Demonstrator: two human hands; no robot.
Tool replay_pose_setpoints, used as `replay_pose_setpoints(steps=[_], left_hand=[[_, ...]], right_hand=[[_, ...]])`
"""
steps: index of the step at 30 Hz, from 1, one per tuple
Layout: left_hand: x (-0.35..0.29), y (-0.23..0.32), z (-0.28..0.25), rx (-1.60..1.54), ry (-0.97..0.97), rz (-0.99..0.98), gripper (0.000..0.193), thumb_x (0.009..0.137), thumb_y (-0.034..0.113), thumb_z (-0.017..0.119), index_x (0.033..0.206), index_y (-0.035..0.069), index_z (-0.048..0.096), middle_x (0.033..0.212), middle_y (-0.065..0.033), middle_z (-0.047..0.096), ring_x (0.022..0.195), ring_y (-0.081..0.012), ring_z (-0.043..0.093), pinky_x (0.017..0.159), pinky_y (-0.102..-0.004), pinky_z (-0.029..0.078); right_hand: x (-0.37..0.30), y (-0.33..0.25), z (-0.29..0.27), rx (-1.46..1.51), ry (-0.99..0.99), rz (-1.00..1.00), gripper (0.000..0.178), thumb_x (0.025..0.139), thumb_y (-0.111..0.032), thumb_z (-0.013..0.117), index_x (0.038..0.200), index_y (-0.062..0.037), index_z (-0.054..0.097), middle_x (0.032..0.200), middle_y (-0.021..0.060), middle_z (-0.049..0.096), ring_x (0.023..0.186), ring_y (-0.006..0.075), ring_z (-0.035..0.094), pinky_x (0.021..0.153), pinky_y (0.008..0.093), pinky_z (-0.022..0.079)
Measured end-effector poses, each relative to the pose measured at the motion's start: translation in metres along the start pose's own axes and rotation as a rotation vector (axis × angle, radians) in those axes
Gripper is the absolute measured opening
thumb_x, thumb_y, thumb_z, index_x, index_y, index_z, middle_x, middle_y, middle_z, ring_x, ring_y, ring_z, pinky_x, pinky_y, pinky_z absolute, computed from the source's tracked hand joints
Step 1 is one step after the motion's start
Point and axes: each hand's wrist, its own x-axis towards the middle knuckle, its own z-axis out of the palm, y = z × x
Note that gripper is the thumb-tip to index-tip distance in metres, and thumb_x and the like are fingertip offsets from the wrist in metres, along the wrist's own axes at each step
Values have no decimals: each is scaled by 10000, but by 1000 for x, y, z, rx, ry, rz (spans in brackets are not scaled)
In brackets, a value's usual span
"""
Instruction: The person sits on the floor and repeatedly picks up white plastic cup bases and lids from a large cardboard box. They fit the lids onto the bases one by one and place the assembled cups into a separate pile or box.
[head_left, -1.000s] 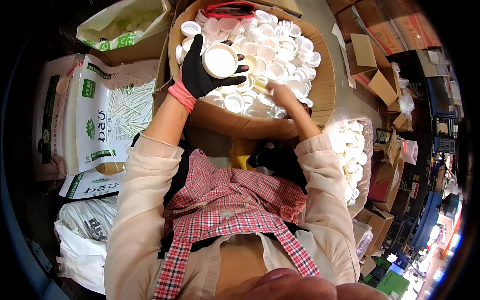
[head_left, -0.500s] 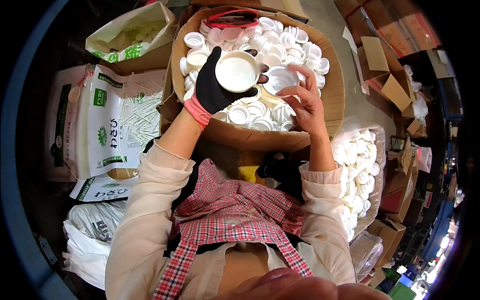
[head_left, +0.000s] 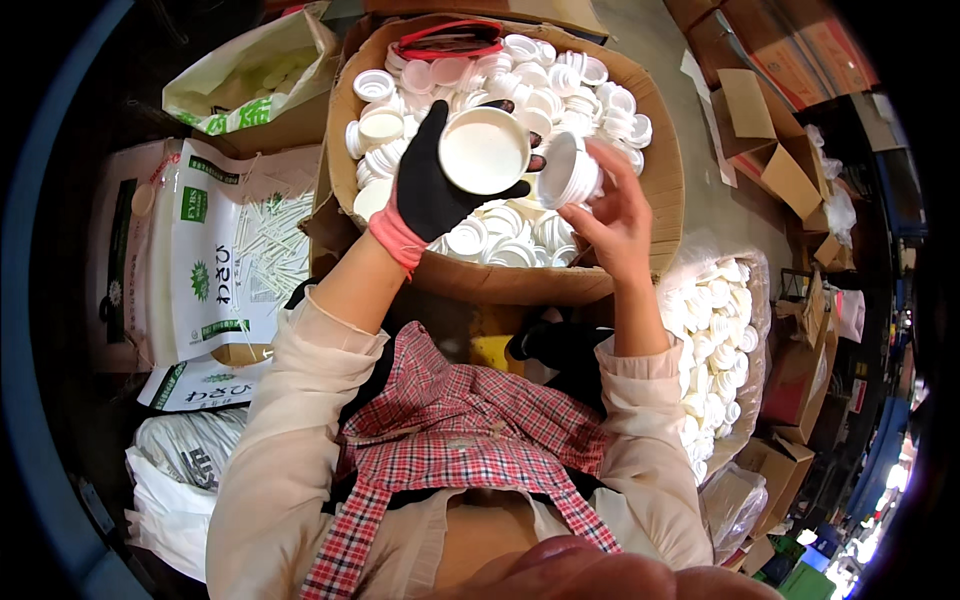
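Note:
In a black glove with a pink cuff, my left hand (head_left: 440, 175) holds a round white lid (head_left: 485, 151), its hollow side facing up and its rim between thumb and fingers. My bare right hand (head_left: 618, 222) grips a second white threaded cap (head_left: 566, 172), tilted on edge, close to the left fingertips. Both hands are above a large cardboard box (head_left: 520, 282) heaped with white plastic caps (head_left: 505, 245). A red-rimmed item (head_left: 450, 40), perhaps a pair of glasses or a pouch, lies on the heap's far side.
Right of the box stands a clear bag of white caps (head_left: 715, 350). On the left, thin white sticks (head_left: 270, 240) lie on a printed sack (head_left: 205, 270). A white-and-green bag (head_left: 245, 75) sits far left. Open cartons (head_left: 745, 110) line the right side.
My right hand has closed on a white cap and lifted it, tilting it on edge beside the left hand. The left hand still holds its lid, slightly shifted right.

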Motion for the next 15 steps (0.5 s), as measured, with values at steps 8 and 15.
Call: replay_pose_setpoints(steps=[8,15], left_hand=[[-5,-21,7,1586,74,515,611,726,50,758,1281,27,503,1173,-111,613,1039,-219,608,894,-306,480],[-7,-22,6,1453,22,485,594,763,3,697,1312,31,471,1240,-111,570,1112,-225,572,944,-308,453]], right_hand=[[-2,-29,32,-745,-67,-392,639,673,-45,793,1261,-42,544,1236,151,524,1092,305,547,873,351,488],[-3,-23,36,-749,-85,-357,636,671,-21,785,1264,-69,560,1237,135,506,1070,299,530,815,347,496]])
